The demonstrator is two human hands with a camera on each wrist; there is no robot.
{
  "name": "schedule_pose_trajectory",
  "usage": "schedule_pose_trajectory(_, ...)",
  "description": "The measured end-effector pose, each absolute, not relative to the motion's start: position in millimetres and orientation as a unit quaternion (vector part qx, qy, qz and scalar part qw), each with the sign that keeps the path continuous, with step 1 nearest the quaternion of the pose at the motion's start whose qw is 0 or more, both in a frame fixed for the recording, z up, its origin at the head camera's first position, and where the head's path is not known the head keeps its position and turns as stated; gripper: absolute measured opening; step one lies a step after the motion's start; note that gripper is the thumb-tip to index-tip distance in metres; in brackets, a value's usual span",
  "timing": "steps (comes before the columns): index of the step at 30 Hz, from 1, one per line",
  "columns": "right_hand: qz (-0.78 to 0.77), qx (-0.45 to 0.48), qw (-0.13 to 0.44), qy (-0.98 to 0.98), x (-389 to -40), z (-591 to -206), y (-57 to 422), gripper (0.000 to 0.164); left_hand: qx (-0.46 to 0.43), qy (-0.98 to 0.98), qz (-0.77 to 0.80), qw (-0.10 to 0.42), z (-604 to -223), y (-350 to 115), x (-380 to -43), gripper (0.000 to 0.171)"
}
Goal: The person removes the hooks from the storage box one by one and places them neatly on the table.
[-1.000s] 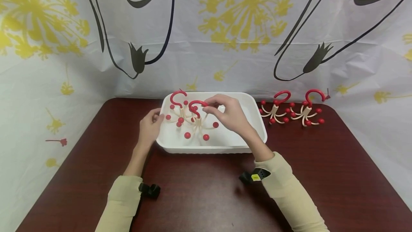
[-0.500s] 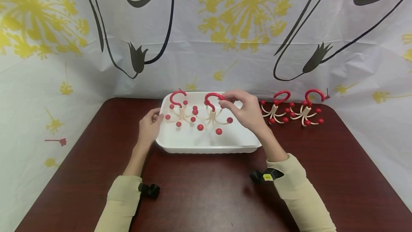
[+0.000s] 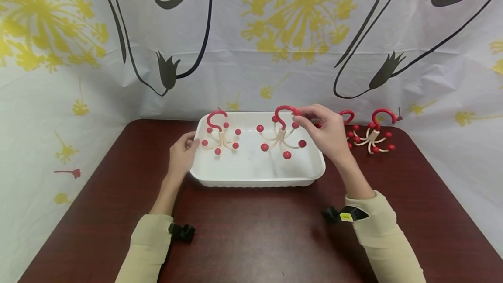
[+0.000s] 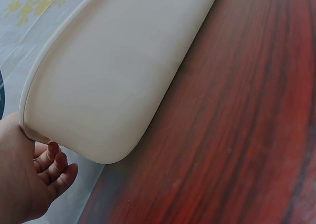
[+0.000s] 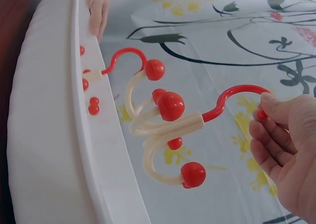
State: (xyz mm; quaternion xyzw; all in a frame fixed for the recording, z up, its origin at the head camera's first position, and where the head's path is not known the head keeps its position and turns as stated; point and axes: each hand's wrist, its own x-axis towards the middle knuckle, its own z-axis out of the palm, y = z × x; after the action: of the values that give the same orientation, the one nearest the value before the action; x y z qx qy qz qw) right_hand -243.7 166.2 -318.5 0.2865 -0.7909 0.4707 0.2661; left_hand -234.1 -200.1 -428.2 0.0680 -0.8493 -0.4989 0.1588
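Note:
My right hand (image 3: 324, 131) pinches the tip of the red hook on a multi-arm hanger (image 3: 280, 136), cream with red ball ends. That hanger hangs over the right half of a white plastic tub (image 3: 257, 183); the right wrist view shows it above the rim. A second hanger (image 3: 221, 138) of the same kind sits in the tub's left part, hook upward. At the tub's left end my left hand (image 3: 182, 154) grips the rim, thumb over the edge. In the left wrist view, the fingers (image 4: 61, 177) curl below the tub's rim.
Two more such hangers stand on the dark red wooden table (image 3: 251, 230) right of the tub: one hanger (image 3: 373, 136) in plain sight, the other hanger (image 3: 347, 116) partly behind my right hand. A white patterned cloth (image 3: 243, 34) hangs behind the table.
My right hand has carried its hanger rightward and slightly up, away from the hanger at the tub's left. My left hand and the tub have stayed in place.

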Motion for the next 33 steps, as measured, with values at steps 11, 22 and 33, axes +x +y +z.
schedule_pose_trajectory(11, 0.452, 0.238, 0.288, -0.81, -239, -317, 195, 0.021, 0.065, -0.845, -0.504, 0.165, -429, -200, -235, 0.036)
schedule_pose_trajectory(22, 0.46, 0.202, 0.298, -0.812, -238, -321, 227, 0.022, 0.07, -0.844, -0.507, 0.162, -431, -200, -235, 0.037)
schedule_pose_trajectory(33, 0.463, 0.165, 0.301, -0.818, -234, -323, 261, 0.022, 0.063, -0.844, -0.503, 0.173, -431, -200, -234, 0.036)
